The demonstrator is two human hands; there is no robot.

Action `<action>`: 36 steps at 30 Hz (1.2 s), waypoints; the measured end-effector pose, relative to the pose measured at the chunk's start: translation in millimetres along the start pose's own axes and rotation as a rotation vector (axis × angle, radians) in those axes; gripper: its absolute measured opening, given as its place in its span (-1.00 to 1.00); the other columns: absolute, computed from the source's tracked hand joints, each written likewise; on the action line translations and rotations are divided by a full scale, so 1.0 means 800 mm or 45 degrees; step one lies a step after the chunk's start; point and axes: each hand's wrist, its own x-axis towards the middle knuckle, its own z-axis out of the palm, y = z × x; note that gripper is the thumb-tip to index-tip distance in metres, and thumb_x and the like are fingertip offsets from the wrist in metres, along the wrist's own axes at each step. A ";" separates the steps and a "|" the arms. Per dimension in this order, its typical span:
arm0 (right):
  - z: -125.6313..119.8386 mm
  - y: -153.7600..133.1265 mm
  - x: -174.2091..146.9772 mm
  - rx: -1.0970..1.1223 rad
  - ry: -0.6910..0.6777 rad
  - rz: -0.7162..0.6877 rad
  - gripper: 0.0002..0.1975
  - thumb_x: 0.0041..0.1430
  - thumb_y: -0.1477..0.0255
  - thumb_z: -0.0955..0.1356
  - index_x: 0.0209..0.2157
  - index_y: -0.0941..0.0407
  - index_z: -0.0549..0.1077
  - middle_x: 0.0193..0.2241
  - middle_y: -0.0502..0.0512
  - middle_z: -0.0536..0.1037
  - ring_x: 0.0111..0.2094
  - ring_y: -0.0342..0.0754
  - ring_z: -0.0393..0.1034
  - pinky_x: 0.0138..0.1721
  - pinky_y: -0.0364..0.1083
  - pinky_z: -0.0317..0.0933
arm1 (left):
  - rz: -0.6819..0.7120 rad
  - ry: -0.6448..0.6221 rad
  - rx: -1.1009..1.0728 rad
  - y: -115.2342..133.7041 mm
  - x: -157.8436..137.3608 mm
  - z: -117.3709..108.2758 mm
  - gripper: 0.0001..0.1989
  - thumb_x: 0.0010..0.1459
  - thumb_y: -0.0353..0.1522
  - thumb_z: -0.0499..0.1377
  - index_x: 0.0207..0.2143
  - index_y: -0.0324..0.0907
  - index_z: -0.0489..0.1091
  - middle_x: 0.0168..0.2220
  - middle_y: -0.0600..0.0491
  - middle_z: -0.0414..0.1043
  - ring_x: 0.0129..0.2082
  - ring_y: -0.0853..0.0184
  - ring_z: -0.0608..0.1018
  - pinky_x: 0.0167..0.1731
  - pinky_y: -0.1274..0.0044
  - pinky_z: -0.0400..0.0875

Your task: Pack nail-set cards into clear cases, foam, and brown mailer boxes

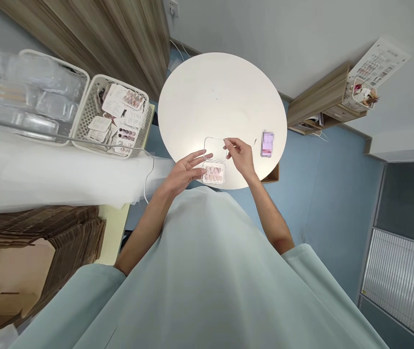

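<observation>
On the near edge of the round white table is a clear plastic case with its lid raised on the far side. Inside the base sit pinkish press-on nails in two rows. My left hand holds the case at its left side, thumb on the base's edge and fingers stretched by the lid. With thumb and fingertips, my right hand pinches the lid's upper right corner.
A phone lies to the right on the table. At left stand a white basket of nail cards and a basket of clear packages. Flattened cardboard boxes are stacked lower left. A wooden shelf unit stands against the wall.
</observation>
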 end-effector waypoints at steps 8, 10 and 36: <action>-0.015 -0.038 -0.027 -0.059 -0.012 -0.232 -0.52 0.45 -0.14 0.41 0.01 -0.07 0.71 -0.03 0.08 0.61 -0.31 -0.12 0.50 -0.17 -0.04 0.49 | 0.047 0.058 -0.040 0.001 0.012 -0.003 -0.19 0.13 -0.12 0.57 0.39 -0.06 0.48 0.33 -0.20 0.57 0.22 -0.01 0.68 0.18 0.20 0.66; -0.020 -0.042 -0.039 -0.055 -0.072 -0.260 -0.55 0.44 -0.12 0.43 0.02 -0.09 0.72 -0.04 0.08 0.57 -0.28 -0.12 0.50 -0.13 -0.02 0.50 | 0.075 0.065 -0.080 0.001 0.016 -0.003 -0.26 0.22 -0.05 0.50 0.37 -0.08 0.49 0.30 -0.21 0.60 0.20 -0.01 0.69 0.20 0.17 0.64; -0.011 -0.026 -0.052 0.210 -0.314 0.388 -0.41 0.09 -0.22 0.57 -0.35 0.06 0.63 -0.35 0.05 0.66 -0.46 -0.12 0.46 -0.28 -0.06 0.43 | 0.160 0.034 0.059 0.029 0.027 -0.013 -0.19 0.15 -0.05 0.52 0.40 -0.05 0.45 0.47 -0.25 0.40 0.41 -0.13 0.52 0.31 0.07 0.55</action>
